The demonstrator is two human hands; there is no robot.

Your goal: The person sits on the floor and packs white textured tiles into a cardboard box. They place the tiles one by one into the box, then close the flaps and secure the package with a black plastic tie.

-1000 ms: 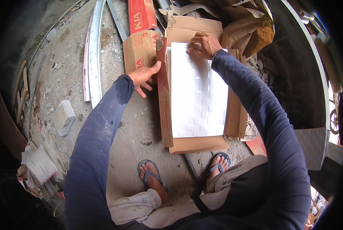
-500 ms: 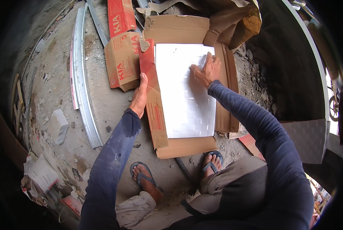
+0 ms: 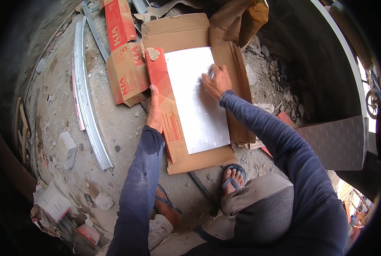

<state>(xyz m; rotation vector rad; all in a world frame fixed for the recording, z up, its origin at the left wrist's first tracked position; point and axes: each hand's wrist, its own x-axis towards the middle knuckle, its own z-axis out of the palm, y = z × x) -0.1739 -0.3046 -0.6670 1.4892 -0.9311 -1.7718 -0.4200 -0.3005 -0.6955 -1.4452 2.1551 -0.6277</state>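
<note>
Along the left edge of the carton (image 3: 199, 162) I see the left hand (image 3: 155, 112); the right hand (image 3: 218, 83) half-curls over the white panel (image 3: 199, 111), both grips unclear to me. Carton's opened; panel still inside.

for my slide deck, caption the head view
Left hand at an open carton, right hand over the white tile inside.

Ground (image 3: 123, 124) between the long metal strip (image 3: 88, 100) and open carton (image 3: 201, 161) leaves passage; farther up, a red-and-brown box (image 3: 128, 73) obstructs.
</note>
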